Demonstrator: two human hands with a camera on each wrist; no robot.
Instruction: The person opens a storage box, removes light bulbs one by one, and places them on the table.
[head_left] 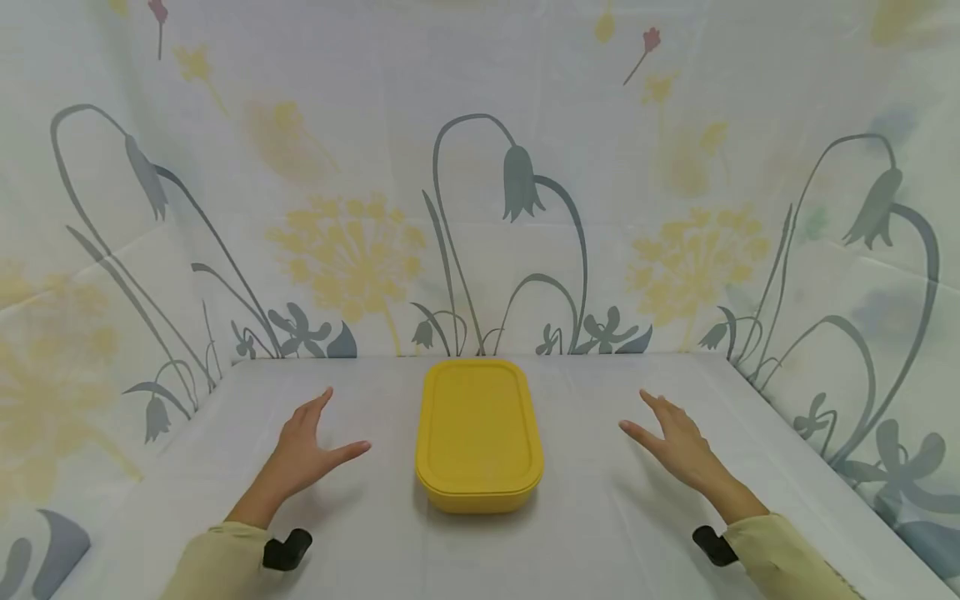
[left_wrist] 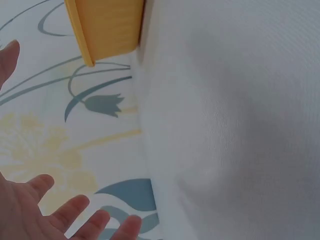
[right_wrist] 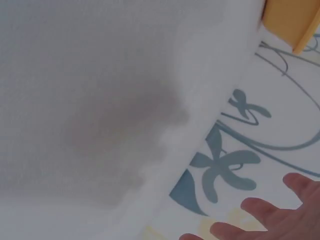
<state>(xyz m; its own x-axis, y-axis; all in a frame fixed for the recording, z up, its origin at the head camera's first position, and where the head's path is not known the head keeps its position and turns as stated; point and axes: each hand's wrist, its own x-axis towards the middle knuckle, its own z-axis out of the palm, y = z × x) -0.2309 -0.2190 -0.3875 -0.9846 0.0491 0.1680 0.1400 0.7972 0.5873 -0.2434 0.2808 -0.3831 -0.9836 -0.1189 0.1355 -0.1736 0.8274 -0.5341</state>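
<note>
A yellow lidded box (head_left: 478,433) with rounded corners lies flat on the white table (head_left: 585,533), in the middle. My left hand (head_left: 307,446) hovers to its left, fingers spread and thumb pointing at the box, holding nothing. My right hand (head_left: 675,442) hovers to the right of the box, likewise spread and empty. Neither hand touches the box. The left wrist view shows a side of the box (left_wrist: 107,27) and my straight fingers (left_wrist: 70,212). In the right wrist view a corner of the box (right_wrist: 290,22) and my fingertips (right_wrist: 260,210) show.
A floral cloth backdrop (head_left: 480,208) rises behind the table and wraps both sides. The table's far edge runs just behind the box. Pale yellow sleeves (head_left: 217,567) cover both forearms, each with a black wrist mount (head_left: 288,550).
</note>
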